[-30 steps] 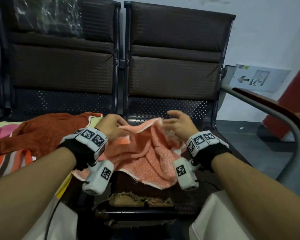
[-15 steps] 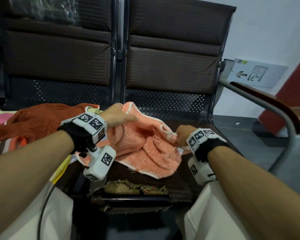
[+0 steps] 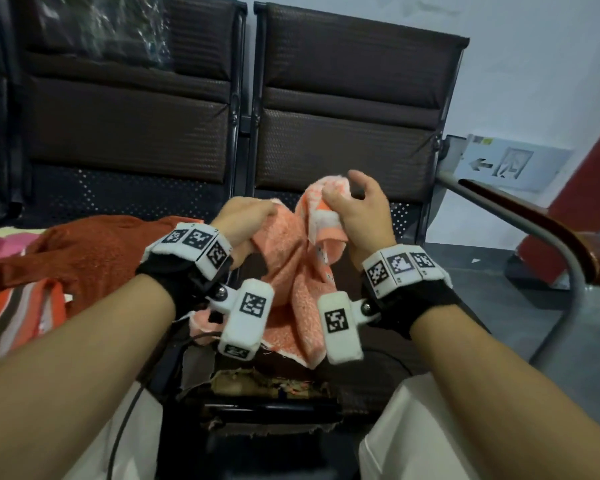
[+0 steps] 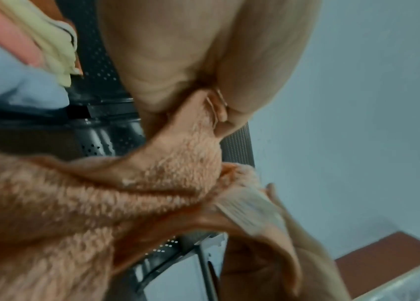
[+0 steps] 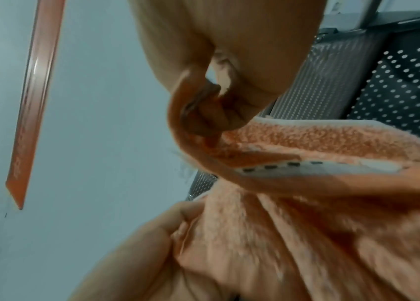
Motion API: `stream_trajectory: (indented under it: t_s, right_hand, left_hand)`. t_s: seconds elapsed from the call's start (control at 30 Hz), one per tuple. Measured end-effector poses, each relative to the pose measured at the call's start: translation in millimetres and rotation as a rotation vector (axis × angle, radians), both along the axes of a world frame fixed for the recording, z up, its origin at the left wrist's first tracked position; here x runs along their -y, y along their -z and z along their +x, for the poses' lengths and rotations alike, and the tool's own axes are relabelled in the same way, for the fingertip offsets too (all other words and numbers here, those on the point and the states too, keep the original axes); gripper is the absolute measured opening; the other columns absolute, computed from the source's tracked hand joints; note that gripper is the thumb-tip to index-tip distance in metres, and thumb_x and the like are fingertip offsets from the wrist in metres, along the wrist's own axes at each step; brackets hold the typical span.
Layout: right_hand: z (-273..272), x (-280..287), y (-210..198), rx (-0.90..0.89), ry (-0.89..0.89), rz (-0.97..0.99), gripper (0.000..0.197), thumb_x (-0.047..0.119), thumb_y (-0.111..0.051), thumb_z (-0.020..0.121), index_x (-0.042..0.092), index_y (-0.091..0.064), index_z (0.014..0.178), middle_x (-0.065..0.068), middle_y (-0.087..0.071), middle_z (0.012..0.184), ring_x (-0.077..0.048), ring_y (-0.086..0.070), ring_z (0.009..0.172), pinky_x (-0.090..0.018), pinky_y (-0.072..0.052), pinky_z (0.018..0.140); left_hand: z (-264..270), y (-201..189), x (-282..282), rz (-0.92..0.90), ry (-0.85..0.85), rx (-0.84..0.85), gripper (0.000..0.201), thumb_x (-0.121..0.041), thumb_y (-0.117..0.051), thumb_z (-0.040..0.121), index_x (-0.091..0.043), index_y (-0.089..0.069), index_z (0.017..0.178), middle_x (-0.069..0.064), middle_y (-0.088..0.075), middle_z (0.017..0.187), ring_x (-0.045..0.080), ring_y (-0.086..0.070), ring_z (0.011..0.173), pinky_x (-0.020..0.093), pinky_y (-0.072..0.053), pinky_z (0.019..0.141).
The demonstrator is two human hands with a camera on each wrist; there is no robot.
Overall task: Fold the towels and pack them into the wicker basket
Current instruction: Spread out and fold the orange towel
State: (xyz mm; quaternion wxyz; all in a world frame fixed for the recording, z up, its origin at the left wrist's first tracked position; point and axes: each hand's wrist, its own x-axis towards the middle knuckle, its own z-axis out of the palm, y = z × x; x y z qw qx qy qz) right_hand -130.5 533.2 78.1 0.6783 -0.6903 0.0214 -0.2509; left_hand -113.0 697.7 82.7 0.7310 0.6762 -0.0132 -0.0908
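A salmon-orange terry towel (image 3: 291, 271) with a white edge hangs bunched between both hands above the dark seat. My left hand (image 3: 248, 220) grips one part of its top edge. My right hand (image 3: 355, 206) pinches another part, held a little higher and close to the left one. In the left wrist view the fingers (image 4: 229, 114) curl round the towel (image 4: 152, 183). The right wrist view shows thumb and fingers (image 5: 211, 106) pinching the towel's hem (image 5: 306, 163). No wicker basket is in any view.
More towels lie on the seat to the left: a rust-brown one (image 3: 84, 258) and a striped orange one (image 3: 25, 313). Dark chair backs (image 3: 343, 109) stand behind. A curved metal and wood armrest (image 3: 534, 230) runs along the right. The seat's front edge (image 3: 267, 382) is torn.
Both hands have lifted the towel off the seat. My right hand has risen and moved toward the left hand, so the towel now hangs bunched instead of lying spread.
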Motion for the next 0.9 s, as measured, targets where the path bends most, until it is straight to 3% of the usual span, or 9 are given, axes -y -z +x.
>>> stream_trajectory:
  t_s: [0.1,0.17,0.3,0.47,0.57,0.63,0.7,0.77,0.9]
  right_hand:
    - [-2.7,-4.1,-1.3,-0.097,-0.073,0.024,0.025,0.003,-0.066,0.083,0.017,-0.065,0.104,-0.013,-0.067,0.107,-0.02,-0.066,0.092,-0.037,-0.055,0.083]
    - [-1.4,-4.6,-3.3,-0.128,-0.128,0.101,0.014,0.001,-0.061,0.085,0.011,-0.071,0.088,-0.015,-0.072,0.092,-0.02,-0.067,0.079,-0.034,-0.054,0.073]
    - [3.4,-6.5,-1.4,-0.105,-0.207,0.252,0.028,-0.004,-0.051,0.076,0.01,-0.073,0.086,-0.007,-0.074,0.079,-0.014,-0.07,0.071,-0.023,-0.053,0.06]
    - [4.2,-7.9,11.2,-0.097,-0.165,-0.193,0.031,-0.008,-0.062,0.079,0.02,-0.068,0.093,-0.003,-0.073,0.094,-0.016,-0.069,0.092,-0.033,-0.055,0.085]
    - [0.5,-4.1,15.4,-0.09,-0.039,-0.634,0.018,0.005,-0.067,0.08,0.023,-0.069,0.084,0.006,-0.065,0.089,-0.01,-0.062,0.085,-0.018,-0.047,0.076]
    - [-2.4,-5.9,18.0,-0.067,-0.032,-0.799,0.013,0.008,-0.066,0.08,0.021,-0.068,0.08,0.004,-0.057,0.095,-0.01,-0.055,0.089,-0.014,-0.039,0.076]
    - [-4.9,-9.0,17.2,0.006,-0.11,-0.755,0.012,0.008,-0.062,0.08,0.017,-0.064,0.073,-0.004,-0.058,0.095,-0.013,-0.056,0.09,-0.022,-0.041,0.079]
    - [-9.8,-13.6,12.4,0.025,-0.203,-0.583,0.011,0.011,-0.057,0.078,0.015,-0.06,0.068,-0.014,-0.062,0.081,-0.013,-0.057,0.078,-0.032,-0.045,0.074]
    - [-15.3,-18.4,14.4,0.045,-0.237,-0.56,0.008,0.025,-0.054,0.073,0.029,-0.062,0.072,0.008,-0.067,0.076,-0.008,-0.063,0.076,-0.03,-0.051,0.075]
  left_hand:
    - [-2.6,-10.5,4.5,-0.087,-0.126,0.014,0.011,-0.007,-0.059,0.084,-0.007,-0.066,0.075,0.01,-0.061,0.075,0.02,-0.058,0.069,0.035,-0.049,0.071]
    - [-1.1,-12.2,5.0,-0.129,-0.174,0.022,0.008,-0.011,-0.063,0.084,-0.007,-0.068,0.08,0.007,-0.064,0.073,0.018,-0.061,0.066,0.034,-0.052,0.068]
    - [-0.5,-7.2,1.3,-0.135,-0.144,0.029,0.015,-0.021,-0.068,0.082,-0.008,-0.073,0.087,0.01,-0.072,0.081,0.019,-0.068,0.073,0.035,-0.056,0.073]
    - [-0.9,-3.0,-13.4,-0.151,-0.183,-0.058,0.013,-0.014,-0.06,0.082,-0.011,-0.066,0.071,0.002,-0.063,0.061,0.015,-0.061,0.059,0.027,-0.051,0.063]
    - [0.0,-1.4,-17.9,-0.124,-0.219,-0.05,0.014,-0.006,-0.051,0.084,-0.007,-0.059,0.072,0.004,-0.052,0.064,0.018,-0.054,0.063,0.03,-0.049,0.066]
    - [-0.8,0.2,-16.9,-0.064,-0.182,0.012,0.014,-0.003,-0.052,0.086,-0.005,-0.065,0.08,0.004,-0.056,0.064,0.014,-0.054,0.058,0.028,-0.049,0.063]
    - [-2.1,1.7,-15.2,0.004,-0.137,0.073,0.014,-0.006,-0.057,0.089,-0.003,-0.07,0.095,0.009,-0.065,0.073,0.014,-0.059,0.059,0.033,-0.054,0.068]
    - [-3.8,3.1,-15.4,0.075,-0.135,0.133,0.019,-0.015,-0.065,0.086,0.0,-0.069,0.098,0.015,-0.067,0.082,0.019,-0.061,0.069,0.039,-0.055,0.076]
    - [-7.1,6.0,-20.8,0.255,-0.156,0.216,0.007,-0.016,-0.066,0.085,-0.009,-0.065,0.085,0.015,-0.07,0.092,0.026,-0.067,0.087,0.045,-0.055,0.085]
